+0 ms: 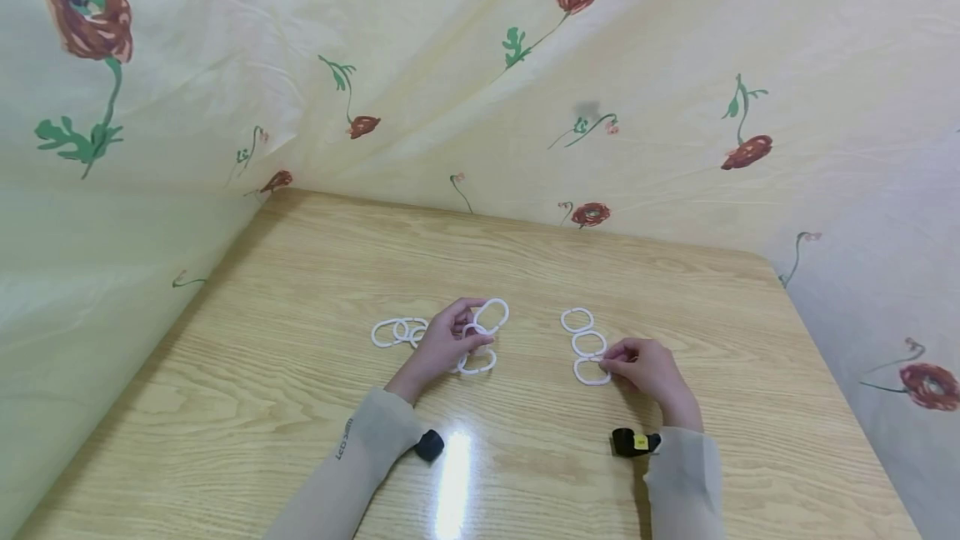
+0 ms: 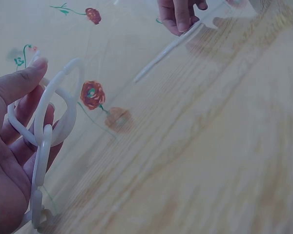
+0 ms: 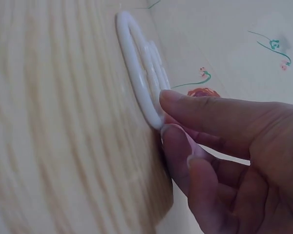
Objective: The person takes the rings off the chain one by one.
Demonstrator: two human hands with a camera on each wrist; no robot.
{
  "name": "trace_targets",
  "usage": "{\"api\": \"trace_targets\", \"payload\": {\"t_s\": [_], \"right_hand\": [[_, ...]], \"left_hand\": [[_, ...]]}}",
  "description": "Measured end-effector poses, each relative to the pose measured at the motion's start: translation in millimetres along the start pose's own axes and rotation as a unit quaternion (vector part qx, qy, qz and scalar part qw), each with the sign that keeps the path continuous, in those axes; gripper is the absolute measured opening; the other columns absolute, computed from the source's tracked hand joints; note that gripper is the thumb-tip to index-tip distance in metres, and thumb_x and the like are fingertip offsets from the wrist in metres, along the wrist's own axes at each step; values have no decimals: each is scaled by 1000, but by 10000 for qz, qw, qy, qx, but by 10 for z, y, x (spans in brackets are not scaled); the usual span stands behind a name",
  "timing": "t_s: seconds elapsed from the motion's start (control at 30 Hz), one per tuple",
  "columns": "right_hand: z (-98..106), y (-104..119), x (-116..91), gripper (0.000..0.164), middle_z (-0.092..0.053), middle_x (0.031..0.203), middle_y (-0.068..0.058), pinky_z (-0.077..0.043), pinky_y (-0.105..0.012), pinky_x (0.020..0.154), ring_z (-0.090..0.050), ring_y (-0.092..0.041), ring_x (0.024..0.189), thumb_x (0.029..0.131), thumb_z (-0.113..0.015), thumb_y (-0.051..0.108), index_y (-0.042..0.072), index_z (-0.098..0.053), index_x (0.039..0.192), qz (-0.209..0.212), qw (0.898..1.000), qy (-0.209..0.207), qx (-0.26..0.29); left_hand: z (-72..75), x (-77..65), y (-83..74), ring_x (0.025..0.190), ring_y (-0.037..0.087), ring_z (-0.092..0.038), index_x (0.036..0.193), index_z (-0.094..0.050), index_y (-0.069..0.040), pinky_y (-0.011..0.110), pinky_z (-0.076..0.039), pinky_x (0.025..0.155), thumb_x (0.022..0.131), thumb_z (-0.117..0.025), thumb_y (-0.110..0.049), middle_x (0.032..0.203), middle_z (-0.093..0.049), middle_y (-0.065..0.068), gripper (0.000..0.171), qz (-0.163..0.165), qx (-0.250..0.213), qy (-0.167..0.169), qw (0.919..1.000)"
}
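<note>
My left hand [image 1: 441, 344] holds a chain of white plastic oval links above the wooden table. One link [image 1: 507, 312] stands up past the fingertips and another link [image 1: 492, 362] hangs below. In the left wrist view, the thumb and fingers lie around a white link [image 2: 67, 124]. More links of the same kind [image 1: 374, 333] lie on the table, left of that hand. My right hand [image 1: 651, 369] pinches the edge of the nearest of three white links [image 1: 576, 373] lying in a column. In the right wrist view, thumb and forefinger meet at that link's end [image 3: 133, 66].
The wooden table [image 1: 300, 273] has a far edge against a hanging cloth [image 1: 420, 65] with red flowers, which also covers the left and right sides. A black wrist device [image 1: 430, 445] is at the left cuff, and another black device [image 1: 624, 442] at the right cuff.
</note>
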State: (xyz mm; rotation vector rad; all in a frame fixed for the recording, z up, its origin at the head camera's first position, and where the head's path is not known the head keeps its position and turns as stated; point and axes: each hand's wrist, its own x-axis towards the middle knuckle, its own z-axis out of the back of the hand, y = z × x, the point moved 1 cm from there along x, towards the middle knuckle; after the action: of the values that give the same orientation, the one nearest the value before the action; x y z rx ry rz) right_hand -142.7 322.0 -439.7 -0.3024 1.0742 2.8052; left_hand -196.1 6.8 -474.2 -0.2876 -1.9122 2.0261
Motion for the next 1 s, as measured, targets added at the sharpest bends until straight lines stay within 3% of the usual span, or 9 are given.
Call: {"api": "trace_targets", "payload": {"t_s": [0.4,0.7,1.0], "right_hand": [[-75,53,30,22,-65,79,-6,-52,-22,53,-58,-10,64,87,-71,13,-3,-64,99,71,9999,-105,38],[-170,139,60,21,-64,75,-6,-55,-23,52,-59,-8,62,86,-71,8,-7,-61,99,-53,9984,-110,545],[-207,208,63,26,-64,76,-5,-58,-26,54,-60,-9,63,86,-70,7,-10,-60,103,-35,9948,180,1001]], "left_hand": [[0,0,13,64,4,-54,133,-52,0,15,-48,56,81,-73,2,78,-51,-3,56,-62,-25,15,10000],[-5,-6,-4,64,5,-54,132,-52,0,15,-48,56,82,-73,2,79,-52,-2,54,-151,100,4,9998],[-1,-3,11,65,4,-54,133,-51,2,15,-48,57,82,-73,2,79,-51,-3,55,-167,9,28,9999]]}}
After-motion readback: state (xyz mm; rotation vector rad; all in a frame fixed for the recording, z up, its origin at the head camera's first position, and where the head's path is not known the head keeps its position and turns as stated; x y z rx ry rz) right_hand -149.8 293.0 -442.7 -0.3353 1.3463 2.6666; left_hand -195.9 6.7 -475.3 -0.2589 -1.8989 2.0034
